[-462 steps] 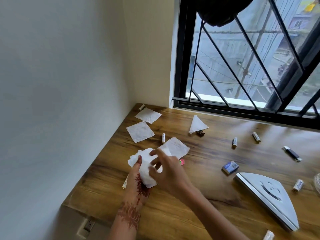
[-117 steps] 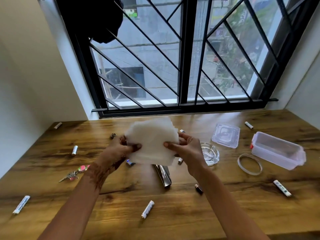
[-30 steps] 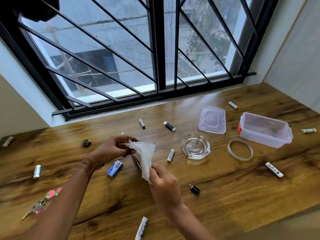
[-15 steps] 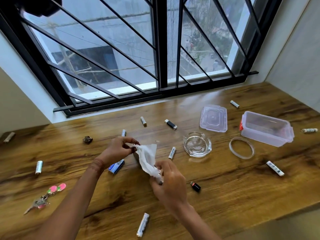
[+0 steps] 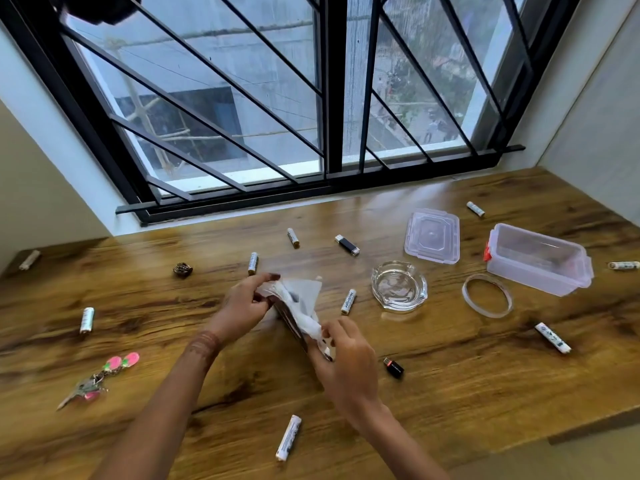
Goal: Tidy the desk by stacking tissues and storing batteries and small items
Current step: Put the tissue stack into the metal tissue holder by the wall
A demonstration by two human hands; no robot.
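Note:
A stack of white tissues (image 5: 303, 304) stands on edge at the middle of the wooden desk (image 5: 450, 386), against a thin shiny holder (image 5: 291, 323) that is mostly hidden. My left hand (image 5: 244, 304) pinches the stack's far top corner. My right hand (image 5: 341, 355) pinches its near lower corner. Several white batteries lie scattered, one (image 5: 348, 301) just right of the tissues, one (image 5: 288, 437) near the front edge, one (image 5: 86, 319) at the left. A clear plastic box (image 5: 538, 258) stands open at the right with its lid (image 5: 433, 240) beside it.
A glass ashtray (image 5: 399, 289) sits right of the tissues, a tape ring (image 5: 487, 300) beyond it. Two USB sticks (image 5: 347, 244) (image 5: 394, 367), pink keys (image 5: 100, 379) and a small dark clip (image 5: 182, 270) lie about. The barred window closes off the far side.
Earlier I gathered the tissues at the left and carried them here. Over the last second both hands lowered the stack towards the desk, and my right hand slid to its near corner.

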